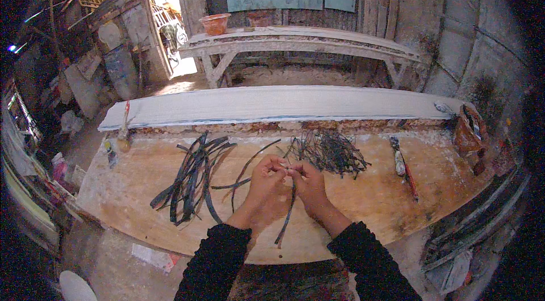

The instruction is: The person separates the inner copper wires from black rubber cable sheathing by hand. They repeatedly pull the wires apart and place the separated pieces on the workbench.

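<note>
My left hand (267,185) and my right hand (310,185) meet over the middle of the wooden board, fingertips pinched together. Between them runs a narrow black strip (291,210), whose tail hangs down toward the board's near edge. What the fingertips do with it is too small to make out. Left of my hands lies a bundle of long flat black strips (190,187), a few loose ones curving toward my left wrist. Just beyond my right hand sits a tangled pile of thin, short black strips (336,152).
On the wooden board (363,204), a tool with a red handle (410,182) lies to the right. A brown container (470,129) stands at the right end, a red-tipped stick (126,119) at the left. Behind runs a long white plank (284,103); farther back, a bench (306,34) holds orange pots (215,24).
</note>
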Demonstrator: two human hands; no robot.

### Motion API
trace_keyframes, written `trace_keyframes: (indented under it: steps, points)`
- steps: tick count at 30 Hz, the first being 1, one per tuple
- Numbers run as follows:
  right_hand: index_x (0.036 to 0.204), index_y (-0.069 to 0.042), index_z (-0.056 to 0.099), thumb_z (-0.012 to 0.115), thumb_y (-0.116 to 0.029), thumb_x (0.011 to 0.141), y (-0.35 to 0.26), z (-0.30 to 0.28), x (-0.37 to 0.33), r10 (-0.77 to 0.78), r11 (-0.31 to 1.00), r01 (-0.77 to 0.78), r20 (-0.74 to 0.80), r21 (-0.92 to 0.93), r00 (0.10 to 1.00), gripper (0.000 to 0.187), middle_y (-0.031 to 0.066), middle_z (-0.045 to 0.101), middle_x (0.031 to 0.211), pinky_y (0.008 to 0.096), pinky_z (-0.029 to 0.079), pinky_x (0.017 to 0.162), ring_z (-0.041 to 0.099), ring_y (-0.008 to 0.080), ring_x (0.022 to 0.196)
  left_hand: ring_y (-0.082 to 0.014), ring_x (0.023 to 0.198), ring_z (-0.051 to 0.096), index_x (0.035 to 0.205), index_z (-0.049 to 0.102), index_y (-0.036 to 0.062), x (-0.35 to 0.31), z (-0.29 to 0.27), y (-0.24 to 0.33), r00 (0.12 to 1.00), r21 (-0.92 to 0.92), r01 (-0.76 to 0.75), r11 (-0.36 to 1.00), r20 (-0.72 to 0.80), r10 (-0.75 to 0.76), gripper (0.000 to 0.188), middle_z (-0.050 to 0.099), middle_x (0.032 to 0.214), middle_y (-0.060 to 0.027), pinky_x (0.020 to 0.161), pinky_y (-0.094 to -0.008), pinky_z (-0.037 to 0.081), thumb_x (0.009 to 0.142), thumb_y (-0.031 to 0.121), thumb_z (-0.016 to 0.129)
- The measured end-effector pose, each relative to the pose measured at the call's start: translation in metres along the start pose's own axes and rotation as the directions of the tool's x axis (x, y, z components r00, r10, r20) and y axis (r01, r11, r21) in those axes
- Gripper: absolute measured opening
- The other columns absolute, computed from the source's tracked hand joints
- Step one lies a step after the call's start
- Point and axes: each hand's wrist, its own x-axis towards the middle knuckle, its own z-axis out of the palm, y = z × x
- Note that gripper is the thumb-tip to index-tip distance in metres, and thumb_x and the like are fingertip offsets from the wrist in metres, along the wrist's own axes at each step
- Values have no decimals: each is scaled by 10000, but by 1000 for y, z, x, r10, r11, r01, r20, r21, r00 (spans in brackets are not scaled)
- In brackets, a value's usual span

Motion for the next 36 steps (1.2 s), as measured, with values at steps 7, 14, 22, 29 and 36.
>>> trace_keyframes:
  steps: [7,14,22,29,36]
  points:
    - [863,-49,567,632,-50,807,10,1,8,156,947,-131,-63,294,986,86,13,548,833,257,439,740,530,97,792,-101,713,562,993,527,45,-2,6,3,1000,-61,20,998,-14,-21,249,568,807,-27,618,-237,474,783,27,660]
    - [838,-51,592,686,-41,756,14,0,4,-253,967,235,-237,-101,938,124,13,494,892,254,444,692,518,104,822,-104,736,559,987,508,65,-2,5,-5,999,-169,41,985,-8,-43,258,558,830,-18,611,-249,472,788,47,672]
    - [867,-38,617,686,-79,772,15,0,3,-109,993,100,-203,-57,973,125,-2,526,800,223,394,616,482,88,714,-106,765,580,964,516,74,-4,7,-17,995,-190,44,981,-78,-59,215,595,856,-26,647,-248,498,801,41,653]
    - [942,-1,639,674,-162,799,9,-5,4,268,924,-245,-38,294,963,219,57,640,936,269,465,754,580,139,857,-102,759,590,957,523,73,-5,11,-5,983,-294,122,948,-99,-158,202,609,844,-20,643,-245,501,802,26,645]
    - [959,-8,635,672,-174,806,1,-5,3,295,910,-275,-20,311,955,229,44,632,903,265,464,733,570,125,827,-100,742,595,957,526,71,-9,16,-7,947,-593,228,772,-49,-317,216,628,840,-26,627,-249,486,790,34,657]
